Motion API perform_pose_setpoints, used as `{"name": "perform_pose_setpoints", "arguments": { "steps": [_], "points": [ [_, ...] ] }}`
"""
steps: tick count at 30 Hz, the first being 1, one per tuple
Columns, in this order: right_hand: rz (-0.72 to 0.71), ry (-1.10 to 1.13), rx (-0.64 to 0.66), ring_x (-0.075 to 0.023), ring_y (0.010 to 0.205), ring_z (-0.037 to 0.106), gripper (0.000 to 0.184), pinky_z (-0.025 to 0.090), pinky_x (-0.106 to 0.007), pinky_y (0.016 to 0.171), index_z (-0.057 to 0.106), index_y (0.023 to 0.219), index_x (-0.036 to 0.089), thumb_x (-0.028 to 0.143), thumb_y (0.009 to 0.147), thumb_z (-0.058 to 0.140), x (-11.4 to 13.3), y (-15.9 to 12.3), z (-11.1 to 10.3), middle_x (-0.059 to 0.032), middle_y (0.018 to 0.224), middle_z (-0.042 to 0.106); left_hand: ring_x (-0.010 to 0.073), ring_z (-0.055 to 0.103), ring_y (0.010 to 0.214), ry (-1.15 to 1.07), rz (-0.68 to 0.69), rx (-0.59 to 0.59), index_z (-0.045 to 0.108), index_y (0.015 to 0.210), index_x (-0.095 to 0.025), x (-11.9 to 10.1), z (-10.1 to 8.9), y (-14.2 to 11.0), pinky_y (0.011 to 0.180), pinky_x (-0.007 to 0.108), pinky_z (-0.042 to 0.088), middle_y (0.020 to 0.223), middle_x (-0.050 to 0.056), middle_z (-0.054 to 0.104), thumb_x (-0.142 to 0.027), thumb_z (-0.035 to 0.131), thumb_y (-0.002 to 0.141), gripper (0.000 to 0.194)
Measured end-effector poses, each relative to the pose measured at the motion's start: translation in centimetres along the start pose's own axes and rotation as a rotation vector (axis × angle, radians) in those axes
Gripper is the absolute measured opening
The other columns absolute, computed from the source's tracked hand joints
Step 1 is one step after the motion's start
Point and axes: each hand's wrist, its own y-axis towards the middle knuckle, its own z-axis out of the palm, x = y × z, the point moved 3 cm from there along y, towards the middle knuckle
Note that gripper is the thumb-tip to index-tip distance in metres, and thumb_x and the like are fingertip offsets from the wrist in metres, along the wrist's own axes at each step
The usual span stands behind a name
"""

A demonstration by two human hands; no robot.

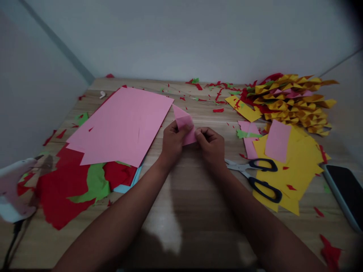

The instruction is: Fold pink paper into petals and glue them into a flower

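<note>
A small folded piece of pink paper (184, 118) is held up over the middle of the table, its pointed end towards the back. My left hand (174, 141) grips it from the left, thumb pressed on its face. At its lower right corner, my right hand (211, 143) pinches the edge between thumb and forefinger. Large pink sheets (121, 124) lie to the left of my hands. Just right of my right forearm are scissors (248, 170) with dark handles, partly resting on yellow paper sheets (300, 162). A cut pink rectangle (278, 140) lies on that yellow paper.
Folded yellow paper pieces (295, 102) are heaped at the back right. A phone (344, 192) lies at the right edge. On the left are red paper (65, 185), green crepe scraps (96, 183) and a white corded tool (17, 189). Scraps litter the wooden table (198, 211).
</note>
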Motion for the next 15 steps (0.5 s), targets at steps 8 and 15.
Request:
{"name": "perform_pose_setpoints", "arguments": {
  "steps": [8, 15],
  "points": [
    [0.003, -0.051, 0.020, -0.0087, 0.053, 0.041, 0.016, 0.037, -0.026, 0.056, 0.063, 0.071, 0.019, 0.035, 0.077, 0.064, 0.07, -0.27, 0.31, 0.0057, 0.059, 0.052, 0.0094, 0.042, 0.062, -0.130, 0.042, -0.132, 0.059, 0.072, -0.020, 0.69, -0.72, 0.12, 0.061, 0.023, 0.039, 0.068, -0.005, 0.050, -0.037, 0.078, 0.079, 0.027],
    [-0.049, 0.039, -0.048, -0.0114, 0.064, 0.051, 0.012, 0.042, -0.026, 0.061, 0.061, 0.080, 0.022, 0.033, 0.079, 0.063, -0.02, -0.37, 0.02, 0.0028, 0.072, 0.059, 0.0093, 0.042, 0.059, 0.009, -0.002, 0.004, 0.061, 0.064, -0.018, -0.21, 0.09, -0.18, 0.057, 0.023, 0.037, 0.063, -0.004, 0.052, -0.038, 0.081, 0.071, 0.029]
  ]
}}
